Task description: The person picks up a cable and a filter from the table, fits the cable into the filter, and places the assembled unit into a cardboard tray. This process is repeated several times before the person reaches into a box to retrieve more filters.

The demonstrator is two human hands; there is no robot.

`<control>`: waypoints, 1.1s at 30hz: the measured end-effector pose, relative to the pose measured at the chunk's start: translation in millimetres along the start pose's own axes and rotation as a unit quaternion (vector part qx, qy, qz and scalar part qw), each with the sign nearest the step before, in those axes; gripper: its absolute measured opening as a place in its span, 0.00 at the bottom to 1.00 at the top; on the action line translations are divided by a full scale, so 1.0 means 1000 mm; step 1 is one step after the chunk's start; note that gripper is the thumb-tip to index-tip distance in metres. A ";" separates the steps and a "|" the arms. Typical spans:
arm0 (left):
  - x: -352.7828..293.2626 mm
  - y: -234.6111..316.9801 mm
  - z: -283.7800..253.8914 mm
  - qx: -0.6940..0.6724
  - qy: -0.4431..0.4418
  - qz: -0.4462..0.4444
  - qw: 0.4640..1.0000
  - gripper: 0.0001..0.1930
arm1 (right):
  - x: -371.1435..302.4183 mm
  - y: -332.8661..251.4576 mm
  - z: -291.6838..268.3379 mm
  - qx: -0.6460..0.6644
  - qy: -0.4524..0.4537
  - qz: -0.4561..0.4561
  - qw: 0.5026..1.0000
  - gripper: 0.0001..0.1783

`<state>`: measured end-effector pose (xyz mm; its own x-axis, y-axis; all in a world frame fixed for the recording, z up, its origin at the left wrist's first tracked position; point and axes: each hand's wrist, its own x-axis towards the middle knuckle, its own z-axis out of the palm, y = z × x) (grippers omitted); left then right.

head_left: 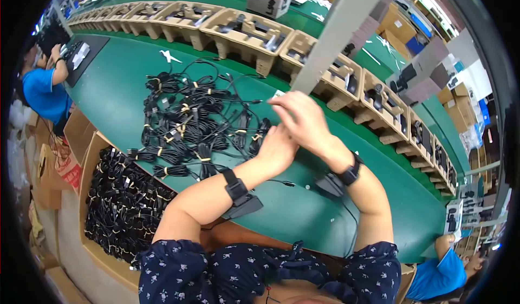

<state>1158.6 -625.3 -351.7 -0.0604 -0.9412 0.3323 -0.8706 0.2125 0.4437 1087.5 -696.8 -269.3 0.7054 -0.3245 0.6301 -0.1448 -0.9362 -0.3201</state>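
Observation:
A tangle of black cables [187,120], many tied in coils with tan bands, lies on the green table left of my hands. My left hand [277,151] is curled beside a coiled cable [262,133] at the tangle's right edge; its fingertips and anything in them are hidden. Just above and right of it, my right hand [304,119] crosses close over the left fingers. Its bent fingers point left and stand apart, nearest to a loose cable plug [257,102]. Nothing shows between them. Each wrist wears a black strap with a dark box.
Brown moulded trays [246,33] with black parts line the table's far side, behind a grey post [341,33]. A carton [91,195] full of banded cables stands at lower left. Co-workers in blue sit at far left [43,90] and lower right [439,277].

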 end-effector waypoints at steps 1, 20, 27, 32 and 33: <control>0.003 -0.004 0.006 0.029 0.112 0.031 0.993 0.18 | 0.020 -0.006 0.025 0.037 -0.014 -0.027 0.999 0.07; 0.000 0.009 0.009 -0.106 0.125 0.072 0.984 0.20 | 0.049 0.001 0.040 0.102 -0.229 0.190 0.949 0.15; -0.003 0.037 -0.043 -0.706 -0.121 -0.067 0.694 0.31 | -0.008 -0.014 -0.047 0.460 0.056 0.363 0.808 0.11; -0.003 0.041 -0.042 -0.814 -0.050 -0.118 0.566 0.20 | -0.046 -0.029 -0.081 0.497 0.097 0.360 0.784 0.09; 0.000 0.031 -0.034 -0.833 -0.036 -0.107 0.542 0.14 | -0.054 -0.032 -0.083 0.492 0.082 0.356 0.790 0.09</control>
<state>1148.4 -609.2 -309.5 -0.1158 -0.9862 0.1186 0.7840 -0.0175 0.6205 996.3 -660.0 -234.4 0.5764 -0.8110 0.1002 0.2027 0.0231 -0.9790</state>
